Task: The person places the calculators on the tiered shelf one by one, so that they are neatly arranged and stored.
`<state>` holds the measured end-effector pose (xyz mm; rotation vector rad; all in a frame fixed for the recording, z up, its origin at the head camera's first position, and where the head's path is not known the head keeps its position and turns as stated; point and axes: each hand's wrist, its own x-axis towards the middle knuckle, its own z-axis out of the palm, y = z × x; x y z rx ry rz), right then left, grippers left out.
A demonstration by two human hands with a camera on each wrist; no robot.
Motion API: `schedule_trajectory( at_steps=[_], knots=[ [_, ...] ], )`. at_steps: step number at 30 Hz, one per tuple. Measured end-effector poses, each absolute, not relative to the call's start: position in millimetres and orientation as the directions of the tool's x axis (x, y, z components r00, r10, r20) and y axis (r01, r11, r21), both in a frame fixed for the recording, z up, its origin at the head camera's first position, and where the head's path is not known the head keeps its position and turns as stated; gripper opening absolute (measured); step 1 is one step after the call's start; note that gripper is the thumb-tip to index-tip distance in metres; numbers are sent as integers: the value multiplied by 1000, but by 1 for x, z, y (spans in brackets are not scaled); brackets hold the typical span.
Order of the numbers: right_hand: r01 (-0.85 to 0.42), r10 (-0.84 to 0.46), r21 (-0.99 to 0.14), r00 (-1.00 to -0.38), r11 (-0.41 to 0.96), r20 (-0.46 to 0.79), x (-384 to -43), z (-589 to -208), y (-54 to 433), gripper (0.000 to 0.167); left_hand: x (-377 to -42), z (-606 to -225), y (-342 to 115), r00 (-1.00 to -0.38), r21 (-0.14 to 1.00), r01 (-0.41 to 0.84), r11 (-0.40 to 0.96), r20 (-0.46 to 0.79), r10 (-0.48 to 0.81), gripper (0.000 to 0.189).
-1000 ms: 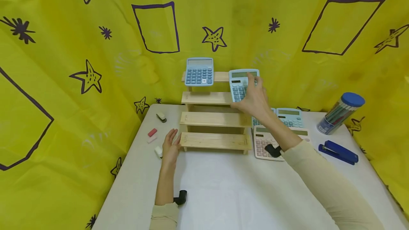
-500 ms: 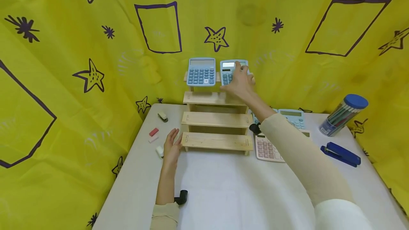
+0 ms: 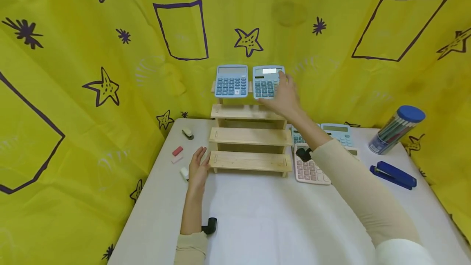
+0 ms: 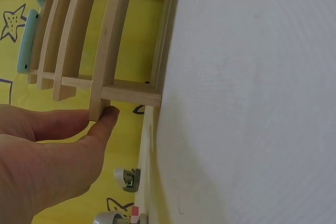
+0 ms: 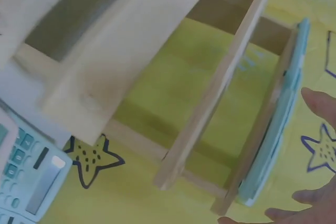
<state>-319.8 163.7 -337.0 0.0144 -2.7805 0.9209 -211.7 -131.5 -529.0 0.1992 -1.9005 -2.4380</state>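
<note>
A stepped wooden rack (image 3: 250,136) with several tiers stands on the white table. On its top tier, side by side, lean two light blue calculators, the left calculator (image 3: 231,81) and the right calculator (image 3: 264,87). My right hand (image 3: 286,96) is at the right edge of the right calculator; in the right wrist view its fingers (image 5: 317,103) are spread and apart from the blue calculators (image 5: 275,124). With thumb and finger, my left hand (image 4: 58,145) pinches the left end of the lowest tier (image 4: 105,66).
Right of the rack lie a pink calculator (image 3: 309,171) and more blue calculators (image 3: 336,132). Beyond are a blue stapler (image 3: 393,174) and a tub of pencils (image 3: 395,130). On the left are a red eraser (image 3: 177,151), a pink eraser (image 3: 177,159) and small staplers (image 3: 187,133).
My right hand moved the right calculator left and back onto the top tier, then let go and drew slightly right. The left hand has kept its place at the rack.
</note>
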Motion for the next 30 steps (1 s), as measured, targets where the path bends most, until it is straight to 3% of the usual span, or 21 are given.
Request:
schedule_trajectory(
  at_steps=[7, 19, 30],
  knots=[
    [-142, -6, -625, -977, 767, 215, -260, -351, 201, 109, -212, -529, -131, -989, 968, -66, -241, -95, -112, 79],
    [-38, 40, -528, -990, 848, 137, -173, -422, 271, 104, -211, -529, -131, -988, 969, -73, -236, -102, -113, 77],
    [103, 124, -479, -992, 871, 12, -125, -488, 331, 112, -212, -528, -129, -986, 970, -83, -227, -112, -121, 78]
  ],
)
